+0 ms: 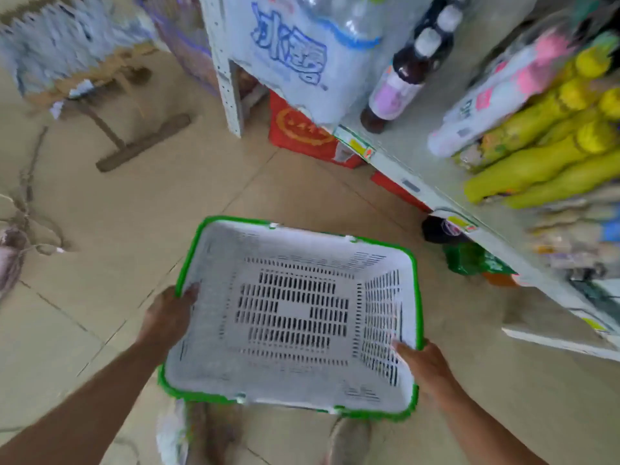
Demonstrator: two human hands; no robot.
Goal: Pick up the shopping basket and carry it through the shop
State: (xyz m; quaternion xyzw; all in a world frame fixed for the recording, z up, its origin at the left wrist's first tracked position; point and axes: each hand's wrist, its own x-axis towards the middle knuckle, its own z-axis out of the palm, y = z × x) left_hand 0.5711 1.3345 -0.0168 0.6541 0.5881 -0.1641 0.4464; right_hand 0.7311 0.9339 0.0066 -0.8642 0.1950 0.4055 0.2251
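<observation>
You have the empty shopping basket (295, 317) off the floor, left hand (167, 317) and right hand (427, 370) fingers clamped on its green rim. Next, carry it level past the shelf (419, 152).

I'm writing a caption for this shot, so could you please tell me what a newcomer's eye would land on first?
First comes the empty white basket with its bright green rim, low in the middle, gripped at its sides by the left hand and the right hand. Next, the yellow-green bottles lying on the shelf at right, and the dark bottle standing above them.
</observation>
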